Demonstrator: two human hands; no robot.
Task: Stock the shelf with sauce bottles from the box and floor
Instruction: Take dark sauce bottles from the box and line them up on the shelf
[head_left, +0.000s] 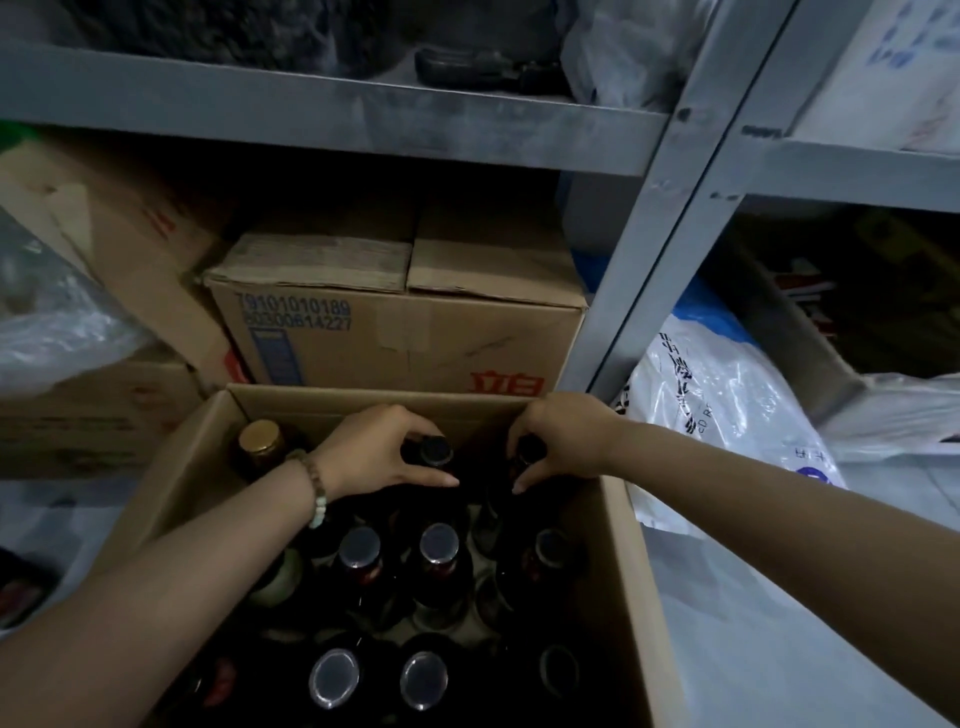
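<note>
An open cardboard box (626, 545) stands on the floor in front of me, holding several dark sauce bottles with black caps. My left hand (379, 449) grips the neck of a black-capped bottle (435, 451) at the far middle of the box. My right hand (563, 441) grips the neck of another dark bottle (527, 451) at the far right. A gold-capped bottle (261, 439) stands in the far left corner. More capped bottles (439, 543) fill the near rows. The grey metal shelf (332, 114) rises behind the box.
A closed cardboard carton (400, 332) with printed numbers sits on the low shelf level right behind the box. Another carton (88, 410) and clear plastic lie at left. A grey shelf upright (670, 208) stands at right, with white plastic bags (717, 415) beside it.
</note>
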